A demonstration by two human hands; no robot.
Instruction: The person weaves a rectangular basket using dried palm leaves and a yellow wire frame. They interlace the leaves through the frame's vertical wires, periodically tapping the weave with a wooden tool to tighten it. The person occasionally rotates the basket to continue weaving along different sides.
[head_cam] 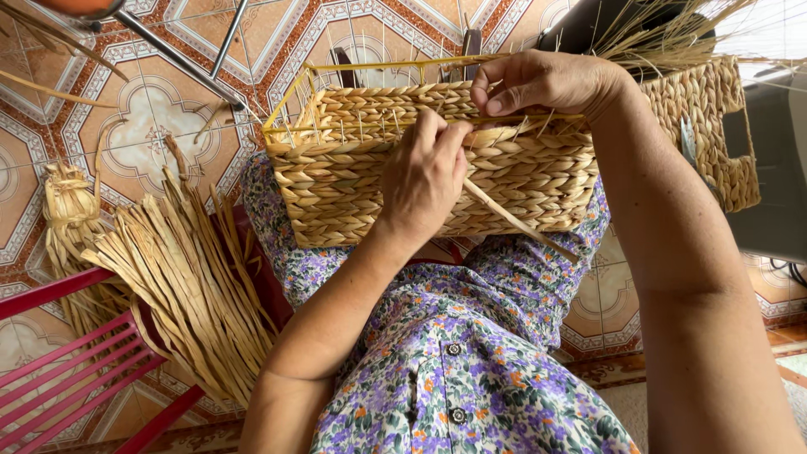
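Note:
A half-woven straw basket on a yellow wire frame rests on my lap, over my flowered dress. My left hand lies against the basket's near wall and pinches a long dry straw strand that trails down to the right. My right hand grips the basket's top rim, thumb pressing on the weave beside the left fingers. Thin upright stakes stick out along the rim.
A bundle of dried straw strips lies on a red slatted stool at the left. A finished woven basket with a handle hole stands at the right. Patterned floor tiles and metal chair legs lie beyond.

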